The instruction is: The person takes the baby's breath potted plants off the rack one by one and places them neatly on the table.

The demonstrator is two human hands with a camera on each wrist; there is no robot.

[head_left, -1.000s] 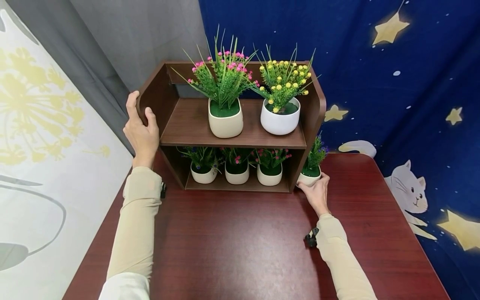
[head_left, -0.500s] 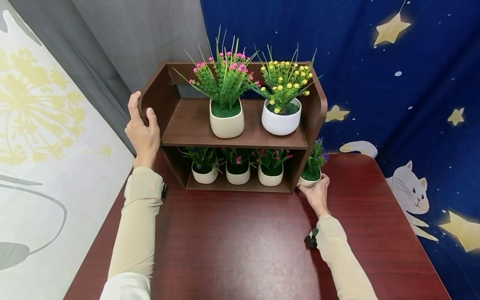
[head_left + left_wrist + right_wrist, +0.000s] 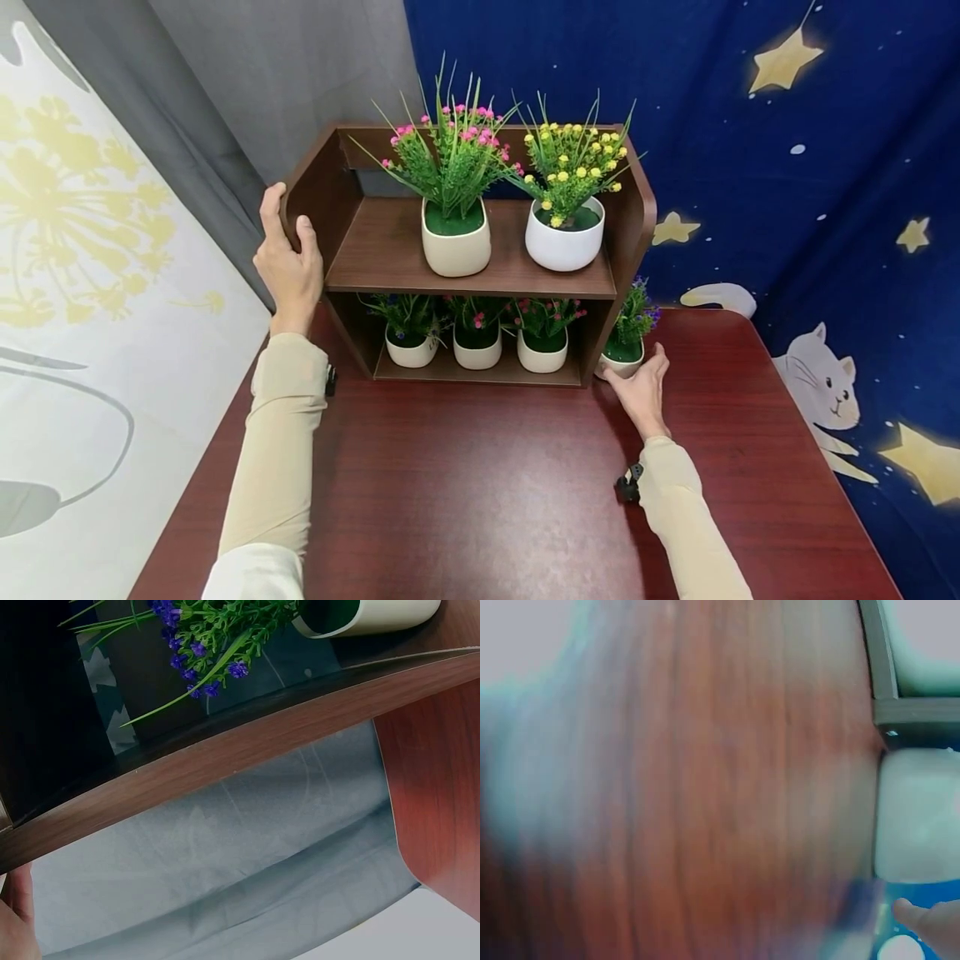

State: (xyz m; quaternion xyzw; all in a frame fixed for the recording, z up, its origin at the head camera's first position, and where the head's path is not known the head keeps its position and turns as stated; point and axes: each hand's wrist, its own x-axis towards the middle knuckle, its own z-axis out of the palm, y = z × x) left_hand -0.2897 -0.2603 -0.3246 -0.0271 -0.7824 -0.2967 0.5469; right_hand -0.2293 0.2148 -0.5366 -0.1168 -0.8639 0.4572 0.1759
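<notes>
A brown two-tier desktop shelf (image 3: pixel 465 292) stands on the table. My left hand (image 3: pixel 288 271) grips the front edge of its left side panel, with the fingers outside and the thumb over the inner side. Against the shelf's right side stands a potted plant with purple flowers (image 3: pixel 624 350) in a cream pot. Around that pot my right hand (image 3: pixel 641 387) is spread loosely, thumb by its front and fingers off its right side. The right wrist view has the pale pot (image 3: pixel 919 817) with a fingertip (image 3: pixel 907 909) apart from it.
On the top tier sit a pink-flowered plant (image 3: pixel 456 246) and a yellow-flowered plant (image 3: pixel 564 242). Three small potted plants, including a blue-flowered one (image 3: pixel 410 350), line the lower tier. The reddish table (image 3: pixel 465 492) spreads in front, with curtains (image 3: pixel 750 167) behind.
My right hand has loosened from the purple-flowered plant's pot, its fingers moving away to the right. The left hand keeps its place on the shelf. The view has shifted slightly.
</notes>
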